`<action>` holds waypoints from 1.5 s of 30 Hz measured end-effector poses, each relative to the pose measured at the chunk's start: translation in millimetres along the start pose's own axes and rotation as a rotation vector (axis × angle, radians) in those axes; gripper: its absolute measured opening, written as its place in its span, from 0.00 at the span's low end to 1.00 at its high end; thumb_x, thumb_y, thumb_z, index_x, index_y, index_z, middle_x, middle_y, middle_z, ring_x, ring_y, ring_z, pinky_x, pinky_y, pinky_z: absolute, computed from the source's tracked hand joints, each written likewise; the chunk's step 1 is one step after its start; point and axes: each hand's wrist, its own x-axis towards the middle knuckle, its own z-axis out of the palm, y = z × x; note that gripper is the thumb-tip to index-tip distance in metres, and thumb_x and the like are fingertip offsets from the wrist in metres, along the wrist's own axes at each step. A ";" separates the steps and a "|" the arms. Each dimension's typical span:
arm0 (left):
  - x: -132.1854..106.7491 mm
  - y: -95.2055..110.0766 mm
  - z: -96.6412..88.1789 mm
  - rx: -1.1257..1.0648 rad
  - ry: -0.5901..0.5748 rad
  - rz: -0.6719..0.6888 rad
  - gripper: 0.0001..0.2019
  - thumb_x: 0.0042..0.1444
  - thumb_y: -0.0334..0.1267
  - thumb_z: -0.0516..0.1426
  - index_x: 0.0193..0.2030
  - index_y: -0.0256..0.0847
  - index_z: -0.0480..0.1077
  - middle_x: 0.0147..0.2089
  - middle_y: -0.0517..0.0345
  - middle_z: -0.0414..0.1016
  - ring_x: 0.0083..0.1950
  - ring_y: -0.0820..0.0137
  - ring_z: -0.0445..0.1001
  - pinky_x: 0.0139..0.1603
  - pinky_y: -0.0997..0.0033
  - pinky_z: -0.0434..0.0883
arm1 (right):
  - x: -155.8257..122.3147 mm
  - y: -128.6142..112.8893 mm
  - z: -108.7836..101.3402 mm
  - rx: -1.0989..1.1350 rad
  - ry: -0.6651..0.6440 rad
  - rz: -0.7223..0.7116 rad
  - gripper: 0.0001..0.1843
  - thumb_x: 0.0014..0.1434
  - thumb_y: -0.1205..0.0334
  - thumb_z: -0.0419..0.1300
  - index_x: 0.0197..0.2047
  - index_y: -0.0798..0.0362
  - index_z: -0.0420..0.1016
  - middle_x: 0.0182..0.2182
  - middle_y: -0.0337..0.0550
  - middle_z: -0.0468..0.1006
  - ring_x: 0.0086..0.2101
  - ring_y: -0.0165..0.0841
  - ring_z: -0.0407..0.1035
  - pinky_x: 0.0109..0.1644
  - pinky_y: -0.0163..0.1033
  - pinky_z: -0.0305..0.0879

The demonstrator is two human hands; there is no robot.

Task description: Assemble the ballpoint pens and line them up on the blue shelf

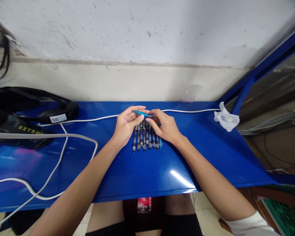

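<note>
Bare forearms (pixel 87 177) reach in from the lower corners across a blue worktop (pixel 137 180). Over its middle the left hand (pixel 124 126) and right hand (pixel 166 124) come close together, above a row of pens (pixel 144 139) lying side by side, upper ends partly hidden. Smallest is one teal pen (pixel 142 113), held aslant between them: left thumb and fingers clamp its barrel, right fingertips pinch its dark end.

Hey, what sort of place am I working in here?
Probably a simple indoor workstation, though whether in a workshop or a home is unclear: a glossy blue table against a speckled wall, with a row of pens on it.
</note>
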 end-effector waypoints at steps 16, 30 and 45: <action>0.4 1.5 -0.2 0.000 -0.002 0.009 0.17 0.59 0.38 0.74 0.55 0.45 0.83 0.54 0.50 0.88 0.59 0.59 0.85 0.68 0.57 0.76 | -0.2 -0.1 0.7 -0.011 -0.012 -0.030 0.17 0.84 0.50 0.48 0.55 0.48 0.75 0.43 0.45 0.81 0.40 0.36 0.75 0.40 0.39 0.65; -0.8 0.6 1.9 0.020 0.017 0.031 0.14 0.61 0.40 0.73 0.53 0.45 0.84 0.53 0.50 0.88 0.57 0.59 0.85 0.65 0.57 0.77 | 0.2 -1.4 -0.8 -0.006 0.000 -0.021 0.16 0.83 0.49 0.51 0.57 0.48 0.75 0.45 0.45 0.83 0.40 0.36 0.76 0.39 0.39 0.64; 0.7 -0.7 1.6 0.021 0.034 0.026 0.12 0.61 0.43 0.74 0.50 0.45 0.84 0.51 0.50 0.89 0.54 0.60 0.86 0.64 0.57 0.78 | 1.6 -2.4 -2.0 0.047 -0.011 -0.021 0.15 0.83 0.50 0.51 0.53 0.46 0.76 0.42 0.43 0.83 0.38 0.36 0.76 0.42 0.39 0.66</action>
